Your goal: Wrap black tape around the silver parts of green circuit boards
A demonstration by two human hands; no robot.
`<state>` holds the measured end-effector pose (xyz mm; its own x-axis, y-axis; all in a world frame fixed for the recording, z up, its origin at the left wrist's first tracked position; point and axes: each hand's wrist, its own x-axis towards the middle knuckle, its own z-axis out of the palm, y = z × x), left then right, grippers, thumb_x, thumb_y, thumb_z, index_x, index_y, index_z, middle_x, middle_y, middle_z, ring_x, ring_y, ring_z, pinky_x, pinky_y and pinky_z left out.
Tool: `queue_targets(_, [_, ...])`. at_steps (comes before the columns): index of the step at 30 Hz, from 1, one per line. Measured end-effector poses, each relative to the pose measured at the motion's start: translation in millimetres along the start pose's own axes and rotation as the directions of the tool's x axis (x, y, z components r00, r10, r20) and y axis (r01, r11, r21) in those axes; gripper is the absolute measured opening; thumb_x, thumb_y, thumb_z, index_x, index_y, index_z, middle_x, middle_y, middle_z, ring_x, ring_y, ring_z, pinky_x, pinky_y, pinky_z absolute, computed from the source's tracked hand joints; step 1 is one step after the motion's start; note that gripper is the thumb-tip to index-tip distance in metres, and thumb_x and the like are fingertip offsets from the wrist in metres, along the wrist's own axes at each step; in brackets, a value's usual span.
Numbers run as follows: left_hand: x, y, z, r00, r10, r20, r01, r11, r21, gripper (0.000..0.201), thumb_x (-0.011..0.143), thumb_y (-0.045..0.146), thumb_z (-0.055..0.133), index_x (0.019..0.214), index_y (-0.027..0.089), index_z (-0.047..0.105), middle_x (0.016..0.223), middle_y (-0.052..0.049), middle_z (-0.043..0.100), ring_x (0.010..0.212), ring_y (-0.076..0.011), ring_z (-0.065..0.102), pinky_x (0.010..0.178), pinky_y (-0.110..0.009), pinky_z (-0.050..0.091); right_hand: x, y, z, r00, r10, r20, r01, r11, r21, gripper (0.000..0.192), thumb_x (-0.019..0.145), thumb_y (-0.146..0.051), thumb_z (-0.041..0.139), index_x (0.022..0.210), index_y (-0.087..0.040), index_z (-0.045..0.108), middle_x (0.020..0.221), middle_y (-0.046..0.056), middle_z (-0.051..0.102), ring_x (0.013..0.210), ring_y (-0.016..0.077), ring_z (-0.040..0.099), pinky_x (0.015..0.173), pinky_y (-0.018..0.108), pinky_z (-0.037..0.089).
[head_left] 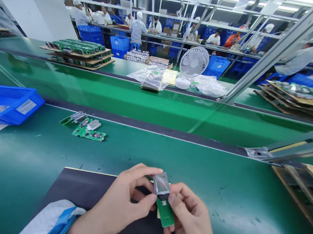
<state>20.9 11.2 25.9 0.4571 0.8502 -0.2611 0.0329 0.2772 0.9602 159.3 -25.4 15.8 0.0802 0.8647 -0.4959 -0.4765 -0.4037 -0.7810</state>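
Between my two hands is a green circuit board point(165, 213) with a small square display point(162, 183) at its upper end. My left hand point(133, 193) grips the display's left side, forefinger along its top edge and thumb near its lower corner. With thumb and fingers closed, my right hand point(189, 214) holds the right side of the board, just below the display. Under both hands lies a dark mat point(88, 188) on the green bench. Part of the board's edge and back is hidden by my fingers.
Loose circuit boards point(89, 128) lie at the bench's back left, near a blue bin point(16, 105). Stacked cardboard trays point(300, 196) stand at the right edge. Behind a low rail are a white fan point(194, 62), plastic bags point(151, 76) and board stacks point(75, 52). Several people work farther back.
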Motion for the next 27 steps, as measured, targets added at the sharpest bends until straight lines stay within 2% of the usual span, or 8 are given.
queue_targets(3, [-0.8,-0.5,-0.9,1.000,-0.009,0.023,0.010,0.999,-0.041,0.041,0.073,0.007,0.049,0.109,0.025,0.055,0.094,-0.001,0.050,0.075,-0.0130,0.062,0.060,-0.021,0.053,-0.3,-2.3,0.4,1.000,0.017,0.000,-0.017,1.000,0.018,0.030,0.061,-0.038,0.077,0.066,-0.015,0.058,0.043,-0.008,0.048,0.030,0.0027,0.038,0.022,0.013,0.040])
queue_targets(6, [-2.5,-2.0,-0.4,1.000,0.022,0.010,-0.023,1.000,0.006,0.042,0.071,0.005,0.049,0.109,0.024,0.055,0.096,-0.002,0.050,0.076,-0.0134,0.061,0.060,-0.021,0.053,-0.1,-2.3,0.4,1.000,0.022,-0.003,-0.022,1.000,0.018,0.031,0.060,-0.039,0.077,0.066,-0.015,0.058,0.041,-0.009,0.047,0.030,0.0027,0.038,0.022,0.013,0.040])
queue_targets(14, [-0.6,-4.9,-1.5,0.989,0.146,-0.020,-0.135,0.952,0.275,0.044,0.070,0.004,0.050,0.107,0.026,0.055,0.099,-0.001,0.052,0.083,-0.0122,0.059,0.070,-0.021,0.057,0.7,0.4,1.0,0.999,-0.018,-0.026,0.018,0.999,-0.030,0.037,0.054,-0.043,0.079,0.065,-0.015,0.058,0.043,-0.010,0.047,0.029,0.0015,0.041,0.023,0.012,0.042])
queue_targets(20, [-1.6,-12.1,-5.3,0.959,0.282,-0.013,-0.239,0.836,0.493,0.042,0.069,0.005,0.051,0.106,0.024,0.056,0.091,0.000,0.056,0.074,-0.0098,0.060,0.070,-0.020,0.057,3.3,7.1,-1.4,0.998,-0.050,-0.022,0.047,0.992,-0.119,0.039,0.056,-0.046,0.077,0.064,-0.014,0.055,0.043,-0.010,0.045,0.027,0.0008,0.039,0.023,0.011,0.039])
queue_targets(24, [-1.2,-16.3,-2.4,0.960,0.277,-0.043,-0.228,0.859,0.458,0.040,0.067,0.003,0.050,0.102,0.023,0.055,0.087,0.001,0.055,0.072,-0.0094,0.060,0.064,-0.018,0.058,7.4,9.9,-6.8,0.997,-0.069,0.039,0.074,0.984,-0.161,0.039,0.060,-0.048,0.074,0.066,-0.015,0.053,0.048,-0.008,0.047,0.029,0.0019,0.038,0.024,0.014,0.040])
queue_targets(27, [-0.3,-17.7,-1.0,0.958,0.285,-0.042,-0.245,0.882,0.403,0.041,0.072,0.004,0.049,0.104,0.029,0.051,0.093,0.002,0.054,0.078,-0.0102,0.060,0.064,-0.018,0.058,8.1,8.5,-8.5,0.992,-0.090,0.088,0.105,0.978,-0.179,0.034,0.068,-0.048,0.067,0.071,-0.016,0.055,0.054,-0.007,0.047,0.037,0.0050,0.041,0.030,0.018,0.042])
